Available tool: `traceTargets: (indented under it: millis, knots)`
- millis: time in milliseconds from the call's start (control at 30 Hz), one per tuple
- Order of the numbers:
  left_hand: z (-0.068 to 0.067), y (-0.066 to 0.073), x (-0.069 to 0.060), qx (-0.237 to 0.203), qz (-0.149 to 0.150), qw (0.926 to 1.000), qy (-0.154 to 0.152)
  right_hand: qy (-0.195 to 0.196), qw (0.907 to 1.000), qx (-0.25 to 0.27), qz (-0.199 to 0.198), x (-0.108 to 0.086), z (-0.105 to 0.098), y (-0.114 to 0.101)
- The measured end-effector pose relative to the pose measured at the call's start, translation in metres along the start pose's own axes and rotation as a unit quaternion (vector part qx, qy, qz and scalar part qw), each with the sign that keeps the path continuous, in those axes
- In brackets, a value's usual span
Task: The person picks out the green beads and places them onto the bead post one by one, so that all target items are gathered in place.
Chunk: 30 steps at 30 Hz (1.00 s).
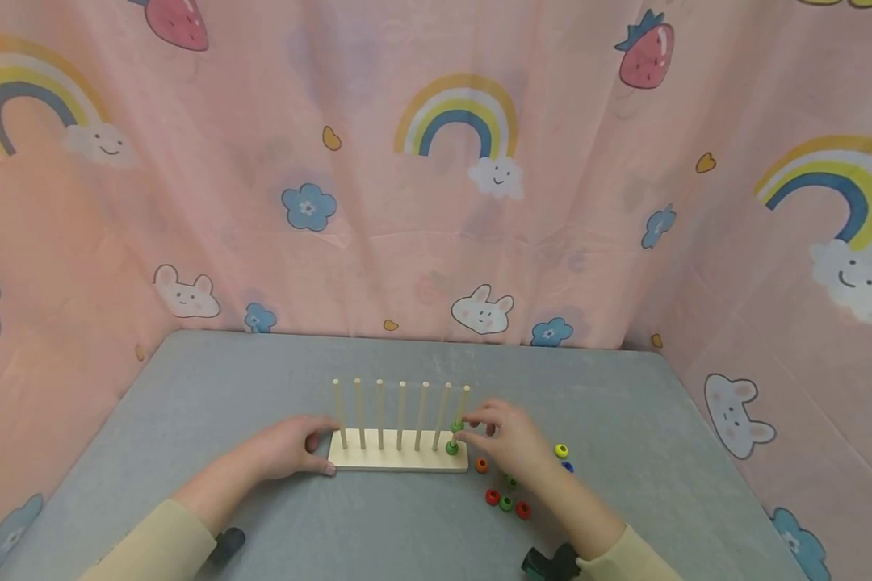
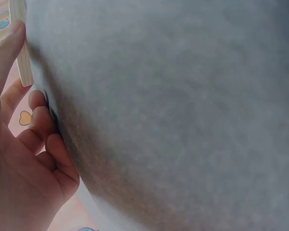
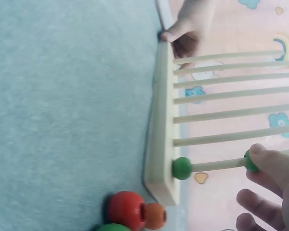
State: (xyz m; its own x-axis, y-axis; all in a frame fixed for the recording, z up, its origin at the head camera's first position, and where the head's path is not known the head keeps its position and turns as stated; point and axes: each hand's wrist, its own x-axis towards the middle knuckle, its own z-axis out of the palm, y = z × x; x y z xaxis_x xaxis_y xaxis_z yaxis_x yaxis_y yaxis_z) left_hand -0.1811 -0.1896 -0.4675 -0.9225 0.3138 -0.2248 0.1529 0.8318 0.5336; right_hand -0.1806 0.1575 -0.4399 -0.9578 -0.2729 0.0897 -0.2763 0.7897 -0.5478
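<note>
A pale wooden board (image 1: 398,460) with a row of several upright pegs (image 1: 380,415) stands on the table. My left hand (image 1: 294,446) grips the board's left end between thumb and fingers, as the left wrist view also shows. At the rightmost peg, my right hand (image 1: 512,440) pinches a green bead (image 3: 251,161) that is threaded partway down. Below it a second green bead (image 3: 182,168) sits at the foot of the same peg, against the board. The other pegs carry no beads.
Right of the board lie loose beads: an orange bead (image 1: 482,466), red beads (image 1: 492,497), green beads (image 1: 506,504), a yellow bead (image 1: 561,450) and a blue bead (image 1: 568,466). The grey table (image 1: 298,524) meets a pink patterned curtain (image 1: 378,266) behind.
</note>
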Motion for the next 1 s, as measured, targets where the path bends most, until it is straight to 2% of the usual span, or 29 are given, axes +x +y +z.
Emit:
traceTargets:
  millis: [233,467,733,1000]
  knots:
    - [0.001,-0.002,0.0,-0.002,-0.002,1.0,0.003,-0.047,0.9985,-0.025,0.005,0.003,0.012,0.005]
    - [0.0,-0.001,0.001,-0.003,-0.002,1.0,0.0,-0.067,0.996,-0.057,0.013,0.004,0.02,0.008]
    - [-0.001,0.0,-0.002,-0.002,-0.001,1.0,-0.003,-0.08,0.9952,-0.051,0.02,0.004,0.02,0.01]
    - [-0.001,0.001,-0.001,-0.004,0.003,1.0,-0.001,-0.077,0.9962,-0.024,0.034,0.002,0.01,0.013]
